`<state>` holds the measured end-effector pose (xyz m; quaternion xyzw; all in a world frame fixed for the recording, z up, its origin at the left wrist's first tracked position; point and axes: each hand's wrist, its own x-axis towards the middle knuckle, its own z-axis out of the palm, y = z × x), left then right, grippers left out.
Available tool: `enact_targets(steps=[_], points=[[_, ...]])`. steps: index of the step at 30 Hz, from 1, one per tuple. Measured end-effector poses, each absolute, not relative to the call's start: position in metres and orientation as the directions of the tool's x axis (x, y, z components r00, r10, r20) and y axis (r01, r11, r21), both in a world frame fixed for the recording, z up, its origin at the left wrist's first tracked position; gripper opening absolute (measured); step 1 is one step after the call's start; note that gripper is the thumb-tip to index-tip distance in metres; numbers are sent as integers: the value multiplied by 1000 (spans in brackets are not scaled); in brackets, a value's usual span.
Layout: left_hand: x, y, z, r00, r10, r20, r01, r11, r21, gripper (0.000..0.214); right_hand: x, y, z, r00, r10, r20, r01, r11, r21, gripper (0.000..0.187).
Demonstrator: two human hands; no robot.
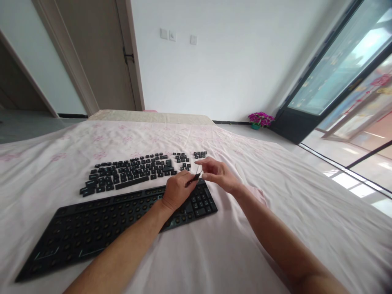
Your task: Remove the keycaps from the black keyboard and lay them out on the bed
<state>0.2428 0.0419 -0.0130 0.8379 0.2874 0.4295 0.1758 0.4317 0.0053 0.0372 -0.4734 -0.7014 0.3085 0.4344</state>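
A black keyboard (92,228) lies on a pale sheet, most of its keys gone so that the round sockets show; a block of keys is still on at its right end (202,202). Beyond it the removed keycaps (128,173) are laid out in rows. My left hand (176,192) hovers over the keyboard's right part, fingers pinched on a small dark keycap (193,179). My right hand (219,173) is just right of it, thumb and fingers pinched on a thin wire tool (198,169) that meets the keycap.
The pale sheet with faint pink flowers (275,228) covers a wide surface. A door (101,53) stands at the back left, a pot of purple flowers (260,119) by the far wall, and a glass sliding door (346,81) on the right.
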Motion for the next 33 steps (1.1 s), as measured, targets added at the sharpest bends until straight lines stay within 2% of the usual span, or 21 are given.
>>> enact_targets(steps=[4,8,13,17,24,30,33], points=[[242,41,-16,535,586,609,309,-806,504,15,410,-10,36,-201,894,400,410,448,-794,23],[241,41,-15,594,564,573,283,-814,508,15,411,-18,34,-110,892,439,408,443,-798,32],[242,41,-13,653,566,503,227,-780,583,19,435,-34,39,-68,913,401,396,394,-830,36],[243,43,-16,667,563,488,220,-774,593,20,446,-37,34,-101,923,371,383,380,-842,35],[243,45,-21,698,542,468,261,-801,539,18,446,-32,22,-150,913,380,355,408,-841,33],[243,44,-22,697,542,470,269,-805,529,16,442,-32,25,-236,865,442,432,501,-750,31],[244,43,-20,699,544,464,281,-806,521,13,434,-36,28,-302,856,419,502,517,-693,28]])
